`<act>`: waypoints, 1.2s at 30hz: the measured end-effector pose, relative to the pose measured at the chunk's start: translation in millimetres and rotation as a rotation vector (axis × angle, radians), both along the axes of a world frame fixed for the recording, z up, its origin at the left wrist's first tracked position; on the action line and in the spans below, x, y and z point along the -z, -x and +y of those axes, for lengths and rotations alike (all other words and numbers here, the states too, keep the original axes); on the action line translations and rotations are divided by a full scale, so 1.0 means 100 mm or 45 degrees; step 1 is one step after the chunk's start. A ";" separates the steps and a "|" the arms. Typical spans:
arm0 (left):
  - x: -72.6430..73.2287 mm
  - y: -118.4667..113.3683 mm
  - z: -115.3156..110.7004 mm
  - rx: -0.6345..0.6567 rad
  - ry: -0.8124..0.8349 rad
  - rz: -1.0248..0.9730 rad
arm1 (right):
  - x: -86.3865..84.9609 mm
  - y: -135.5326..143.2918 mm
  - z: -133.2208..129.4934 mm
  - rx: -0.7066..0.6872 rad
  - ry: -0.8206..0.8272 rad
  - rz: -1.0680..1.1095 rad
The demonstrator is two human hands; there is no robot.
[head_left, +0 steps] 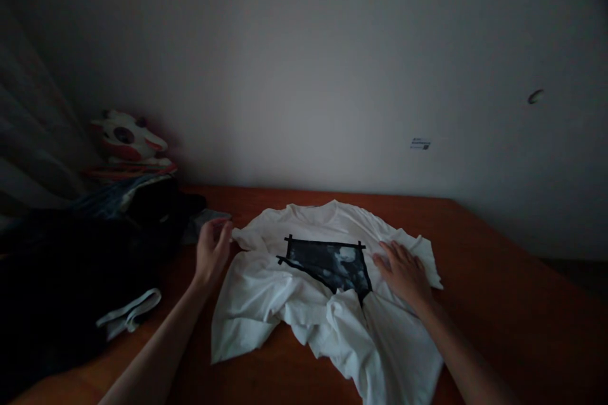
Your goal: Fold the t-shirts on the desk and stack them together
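Right hand [403, 269] laid open on the shirt [327, 220], fingers loose. Left hand [213, 250] half-curled at the left sleeve [246, 239]; grip: cannot tell. Shirt rumpled mid-surface [494, 304], collar toward the far edge. Clothes [61, 278] toward the left edge; toy [133, 137] toward the far left corner.

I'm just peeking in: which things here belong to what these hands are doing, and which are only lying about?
In use:
- White fabric T-shirt with a dark printed panel, crumpled below
- Left hand, at one sleeve
- Right hand, on the shirt
- Reddish-brown tabletop underneath

Lying about:
- Heaped dark clothes
- White-and-red cow-shaped figure
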State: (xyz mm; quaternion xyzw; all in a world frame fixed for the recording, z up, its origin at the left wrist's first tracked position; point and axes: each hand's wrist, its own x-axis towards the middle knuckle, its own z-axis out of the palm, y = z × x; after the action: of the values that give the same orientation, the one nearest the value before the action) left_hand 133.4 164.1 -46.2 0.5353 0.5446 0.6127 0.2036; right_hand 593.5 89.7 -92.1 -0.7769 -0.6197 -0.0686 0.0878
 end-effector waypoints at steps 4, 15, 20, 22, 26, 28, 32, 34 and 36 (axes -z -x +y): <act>0.03 -0.22 -0.13 0.565 -0.059 0.894 | -0.12 0.07 -0.01 -0.039 -0.141 -0.056; 0.22 0.01 0.02 0.492 0.170 1.195 | -0.69 0.84 -0.72 -0.711 -0.015 0.575; 0.20 0.08 0.09 0.530 0.167 1.117 | -0.73 0.99 -0.94 -0.730 0.140 0.556; 0.13 0.03 0.07 0.522 0.126 1.102 | -0.74 0.99 -0.96 -0.716 0.129 0.628; -0.14 -0.15 -0.14 0.597 -0.006 1.138 | -0.76 0.92 -0.98 -0.608 0.046 0.896; -0.26 -0.19 -0.33 0.719 -0.012 1.192 | -0.76 0.84 -1.00 -0.555 -0.014 1.046; -0.24 0.01 -0.73 0.865 0.026 1.351 | -0.66 0.62 -1.03 -0.411 -0.136 1.232; -0.15 0.16 -0.88 0.811 0.064 1.396 | -0.54 0.52 -1.05 -0.290 -0.185 1.284; -0.09 0.28 -0.98 0.759 0.101 1.406 | -0.41 0.47 -1.06 -0.152 -0.183 1.336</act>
State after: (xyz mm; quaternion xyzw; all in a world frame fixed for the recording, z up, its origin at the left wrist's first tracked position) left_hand 105.5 66.1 -37.5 0.8937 0.4190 0.1420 0.0741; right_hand 546.7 -16.3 -51.0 -0.6623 -0.5292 0.2920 0.4429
